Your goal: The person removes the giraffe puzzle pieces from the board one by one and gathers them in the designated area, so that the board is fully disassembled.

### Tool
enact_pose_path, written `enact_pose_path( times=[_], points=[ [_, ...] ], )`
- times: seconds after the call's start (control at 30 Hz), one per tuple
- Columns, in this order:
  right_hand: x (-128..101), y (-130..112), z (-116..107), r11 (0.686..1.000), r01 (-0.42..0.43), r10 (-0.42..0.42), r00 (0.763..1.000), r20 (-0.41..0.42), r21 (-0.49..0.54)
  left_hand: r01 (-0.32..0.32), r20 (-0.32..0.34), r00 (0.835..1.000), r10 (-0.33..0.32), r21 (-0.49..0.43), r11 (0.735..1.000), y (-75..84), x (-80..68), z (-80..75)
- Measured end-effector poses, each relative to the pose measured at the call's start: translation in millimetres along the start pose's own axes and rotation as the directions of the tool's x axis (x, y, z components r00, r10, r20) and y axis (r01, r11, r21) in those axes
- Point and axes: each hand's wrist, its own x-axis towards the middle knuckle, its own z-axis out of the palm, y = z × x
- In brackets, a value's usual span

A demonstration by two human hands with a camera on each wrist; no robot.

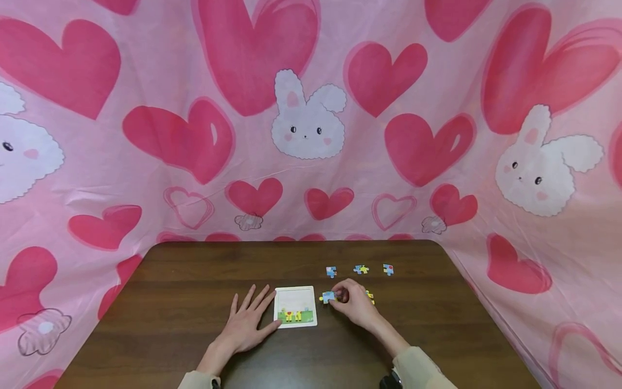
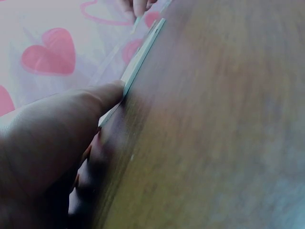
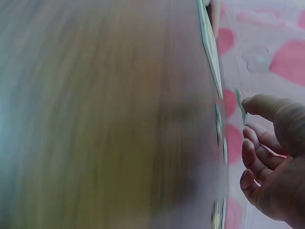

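Observation:
A small white puzzle board (image 1: 295,306) lies on the dark wooden table (image 1: 194,281), with a green and yellow strip of pieces filled in along its near edge. My left hand (image 1: 248,319) lies flat on the table with straight fingers, its thumb touching the board's left edge (image 2: 138,62). My right hand (image 1: 351,302) pinches a blue puzzle piece (image 1: 328,296) just right of the board, lifted a little off the table; the piece (image 3: 241,105) shows edge-on at the thumb tip in the right wrist view.
Three loose puzzle pieces (image 1: 360,269) lie in a row beyond my right hand. A yellow piece (image 1: 370,296) peeks out right of that hand. Pink cloth (image 1: 311,119) with hearts and rabbits hangs on all sides of the table.

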Motion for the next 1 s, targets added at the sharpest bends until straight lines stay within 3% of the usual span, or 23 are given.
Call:
enact_pose_path(
  times=[0.13, 0.17, 0.27, 0.63, 1.0],
  points=[
    [-5.0, -1.9, -23.6, 0.987, -0.161, 0.161, 0.987, -0.026, -0.005, -0.013, -0.02, 1.0, 0.012, -0.01, 1.0, -0.2, 0.7, -0.6],
    [-7.0, -9.3, -29.5, 0.974, -0.226, 0.226, 0.974, -0.028, -0.008, -0.016, -0.026, 1.0, 0.016, -0.013, 1.0, -0.3, 0.9, -0.6],
    [-13.6, -0.9, -42.6, 0.948, -0.317, 0.316, 0.948, -0.043, -0.036, -0.026, -0.04, 0.999, 0.025, -0.015, 1.0, -1.3, 1.0, 0.4],
    [-39.9, 34.0, -86.4, 0.908, -0.407, 0.387, 0.906, -0.172, -0.098, -0.002, 0.004, 1.0, 0.002, -0.002, 1.0, -0.3, -0.2, 1.1],
    [-46.4, 45.7, -104.8, 0.869, -0.483, 0.468, 0.873, -0.141, -0.11, 0.005, 0.013, 1.0, -0.005, 0.007, 1.0, -0.6, 1.2, -0.2]
  ],
)
